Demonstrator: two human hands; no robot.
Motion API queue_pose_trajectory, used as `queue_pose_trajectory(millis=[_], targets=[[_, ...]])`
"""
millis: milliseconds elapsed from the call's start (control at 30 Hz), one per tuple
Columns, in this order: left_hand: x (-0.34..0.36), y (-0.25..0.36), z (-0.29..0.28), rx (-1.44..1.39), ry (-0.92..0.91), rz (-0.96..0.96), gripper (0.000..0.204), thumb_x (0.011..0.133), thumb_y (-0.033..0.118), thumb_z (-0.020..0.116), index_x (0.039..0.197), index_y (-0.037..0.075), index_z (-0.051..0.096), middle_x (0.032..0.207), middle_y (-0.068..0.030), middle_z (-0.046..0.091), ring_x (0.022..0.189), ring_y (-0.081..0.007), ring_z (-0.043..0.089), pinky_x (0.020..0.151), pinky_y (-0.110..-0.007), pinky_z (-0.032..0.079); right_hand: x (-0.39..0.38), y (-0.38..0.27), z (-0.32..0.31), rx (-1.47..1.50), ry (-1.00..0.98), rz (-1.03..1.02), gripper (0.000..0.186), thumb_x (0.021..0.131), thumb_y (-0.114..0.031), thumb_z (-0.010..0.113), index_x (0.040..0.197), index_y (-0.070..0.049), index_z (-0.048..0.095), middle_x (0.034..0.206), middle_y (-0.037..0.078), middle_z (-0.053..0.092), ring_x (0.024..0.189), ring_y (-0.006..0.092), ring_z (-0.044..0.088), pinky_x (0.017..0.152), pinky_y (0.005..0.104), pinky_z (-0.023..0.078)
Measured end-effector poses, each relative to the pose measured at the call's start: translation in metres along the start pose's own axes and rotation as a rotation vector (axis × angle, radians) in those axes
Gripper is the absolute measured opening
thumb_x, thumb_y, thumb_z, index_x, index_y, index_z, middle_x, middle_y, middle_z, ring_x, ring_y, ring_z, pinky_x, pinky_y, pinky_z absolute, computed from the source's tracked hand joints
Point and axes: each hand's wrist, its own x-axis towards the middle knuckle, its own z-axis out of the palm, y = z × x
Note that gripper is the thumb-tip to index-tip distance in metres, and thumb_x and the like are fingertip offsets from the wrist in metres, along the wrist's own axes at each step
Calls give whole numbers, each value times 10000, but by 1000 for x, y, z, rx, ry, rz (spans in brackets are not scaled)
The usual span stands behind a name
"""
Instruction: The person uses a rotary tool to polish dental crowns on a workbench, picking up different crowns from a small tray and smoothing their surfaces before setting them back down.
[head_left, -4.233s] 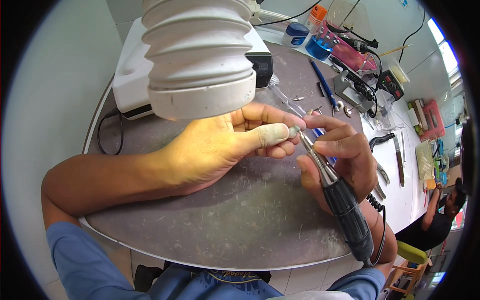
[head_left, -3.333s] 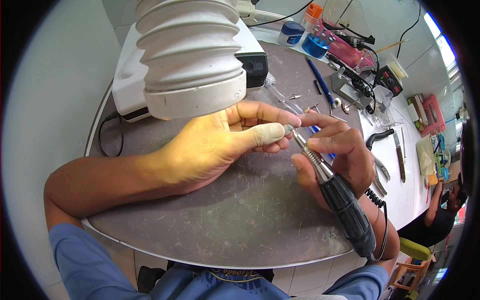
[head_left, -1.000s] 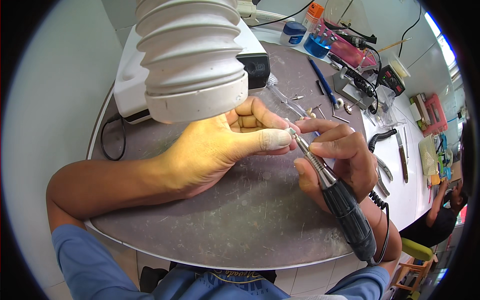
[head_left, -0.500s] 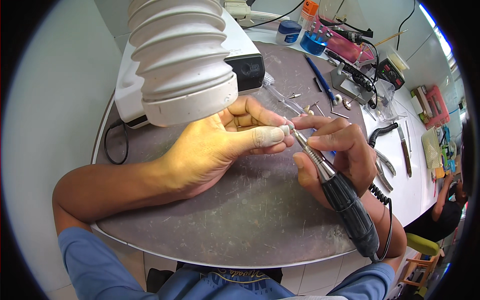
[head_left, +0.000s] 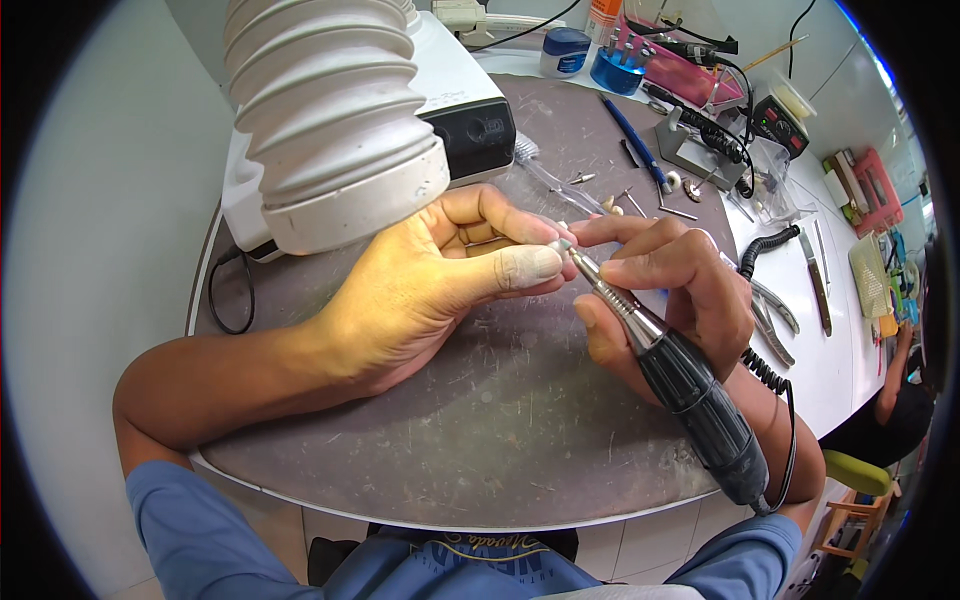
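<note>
My left hand (head_left: 425, 265) pinches a small whitish piece (head_left: 562, 243) between thumb and fingertips. The fingers cover most of it, so its exact kind is hard to make out. The left thumb looks dusted with pale powder. My right hand (head_left: 690, 285) is closed around a black and silver rotary handpiece (head_left: 700, 410), held like a pen with its cord trailing from the rear end. Its tip meets the small piece or lies very close to it. Above my left hand hangs a white corrugated suction hose (head_left: 330, 120), its mouth near the knuckles.
A white machine (head_left: 470, 90) stands behind the hose. Loose burs and a blue pen (head_left: 632, 135) lie on the grey mat (head_left: 480, 420). Pliers (head_left: 775, 320), a knife (head_left: 816, 280) and a control box (head_left: 780, 128) are to the right. Another person (head_left: 885, 415) sits at far right.
The view has shifted slightly, with the hose sitting a little further left. Both hands keep the same grips, and the handpiece tip stays at the small piece.
</note>
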Motion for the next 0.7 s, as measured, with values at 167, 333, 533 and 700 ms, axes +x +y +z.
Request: queue_pose_trajectory(millis=[167,333,533,700], targets=[[0,0,0,6,0,-1,148,866,103,676,978,43,600,1112,-93,597,1017,-161,605,944,-327,481,0,-1,0,1,15,2,274,728,25,717,928,18,530,805,135,588,910,348,677,824,414,524],[0,5,2,30,-11,-35,153,872,108,671,983,36,593,1083,-94,608,1013,-154,601,940,-310,475,1,0,2,3,51,-18,278,729,32,716,929,22,523,800,135,587,882,347,682,792,397,533],[1,2,1,0,14,15,154,882,101,658,995,30,581,1014,-96,630,993,-148,608,924,-286,475,1,3,1,-8,-7,-53,276,745,31,701,943,25,508,806,141,596,893,341,683,775,378,535],[1,3,2,11,-15,-9,160,895,104,644,1021,33,574,1017,-76,631,994,-135,610,929,-271,478,1,1,0,-5,45,-21,263,753,26,693,941,26,509,795,132,584,900,343,684,761,369,534]])
